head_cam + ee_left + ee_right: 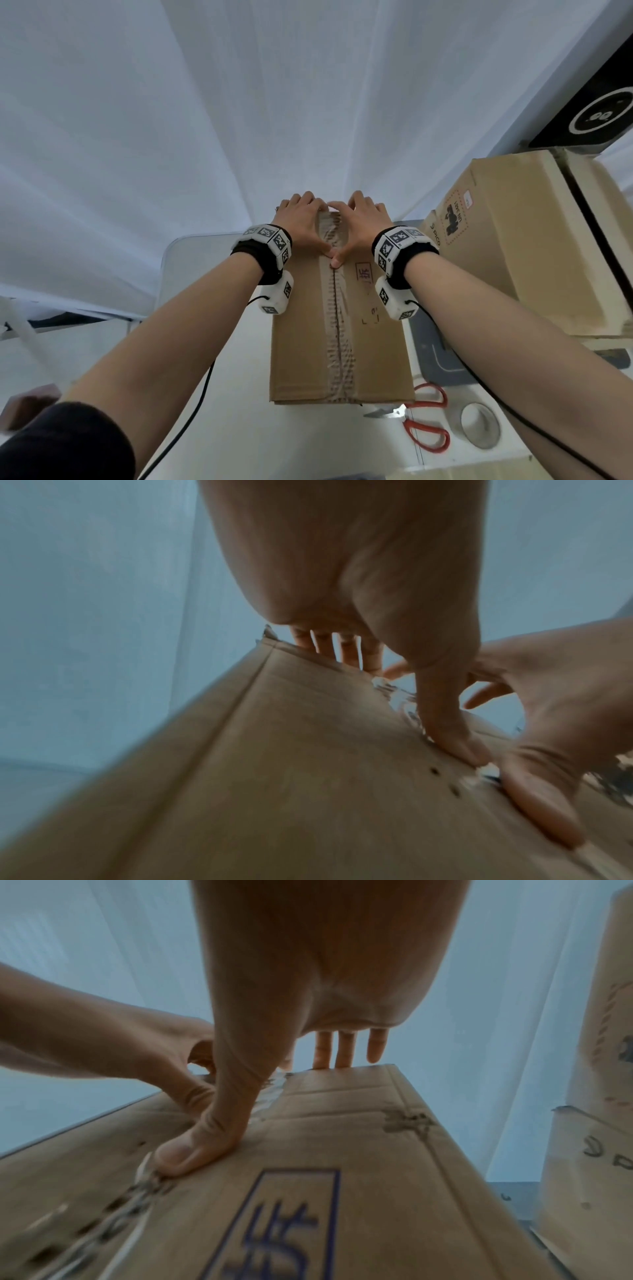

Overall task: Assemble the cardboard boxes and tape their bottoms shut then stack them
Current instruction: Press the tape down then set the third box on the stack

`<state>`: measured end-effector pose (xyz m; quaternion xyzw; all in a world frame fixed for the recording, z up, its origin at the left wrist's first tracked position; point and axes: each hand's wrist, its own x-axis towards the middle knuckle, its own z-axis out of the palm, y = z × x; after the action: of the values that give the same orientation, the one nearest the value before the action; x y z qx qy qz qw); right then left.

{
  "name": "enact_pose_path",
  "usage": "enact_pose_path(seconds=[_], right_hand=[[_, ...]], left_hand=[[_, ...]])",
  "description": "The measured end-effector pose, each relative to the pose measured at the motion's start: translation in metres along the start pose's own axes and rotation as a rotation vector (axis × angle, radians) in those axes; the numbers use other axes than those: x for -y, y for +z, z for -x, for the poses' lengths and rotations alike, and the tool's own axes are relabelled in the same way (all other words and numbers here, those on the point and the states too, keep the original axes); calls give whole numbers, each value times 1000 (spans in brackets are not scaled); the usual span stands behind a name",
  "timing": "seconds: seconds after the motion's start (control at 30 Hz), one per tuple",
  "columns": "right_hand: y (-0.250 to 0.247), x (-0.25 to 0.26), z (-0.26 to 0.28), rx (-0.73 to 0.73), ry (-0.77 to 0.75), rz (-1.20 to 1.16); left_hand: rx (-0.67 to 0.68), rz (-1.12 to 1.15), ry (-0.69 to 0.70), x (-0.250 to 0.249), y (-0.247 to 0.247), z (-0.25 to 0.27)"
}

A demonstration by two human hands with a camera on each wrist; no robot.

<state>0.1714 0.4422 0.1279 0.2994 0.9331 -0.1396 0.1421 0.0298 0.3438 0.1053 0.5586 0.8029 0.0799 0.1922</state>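
Both forearms stretched forward over cardboard box (339, 329), wrists side by side. Left hand (301, 222) and right hand (363, 224) laid flat at box's far end, fingers spread and curved over far edge, thumbs angled inward, tips met on tape strip (337, 342) at centre seam. Nothing gripped; tape pressed by thumbs only. Box set flat on white table (239, 428), long axis pointed away from person, seam run along it. Scissors (421, 421) and tape roll (479, 425) seen near box's near right corner. Second box (507, 240) stood to right.
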Motion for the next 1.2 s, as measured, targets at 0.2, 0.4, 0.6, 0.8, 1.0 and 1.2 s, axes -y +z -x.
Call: enact_pose_path(seconds=[0.2,0.4,0.6,0.8,1.0,1.2], right_hand=[[-5,-2,-26,43,27,-85],[4,-16,-47,-27,60,-518],[5,-31,-52,-67,128,-777],[6,-26,-51,-70,144,-794],[9,-26,-36,-49,52,-800],[18,-13,-38,-166,98,-589]], left_hand=[[23,249,-123,7,-4,-19],[3,444,-179,17,-3,-32],[-34,479,-170,16,0,-36],[-159,517,-169,14,8,-29],[-119,314,-140,5,-1,-22],[96,339,-154,3,-14,-23]])
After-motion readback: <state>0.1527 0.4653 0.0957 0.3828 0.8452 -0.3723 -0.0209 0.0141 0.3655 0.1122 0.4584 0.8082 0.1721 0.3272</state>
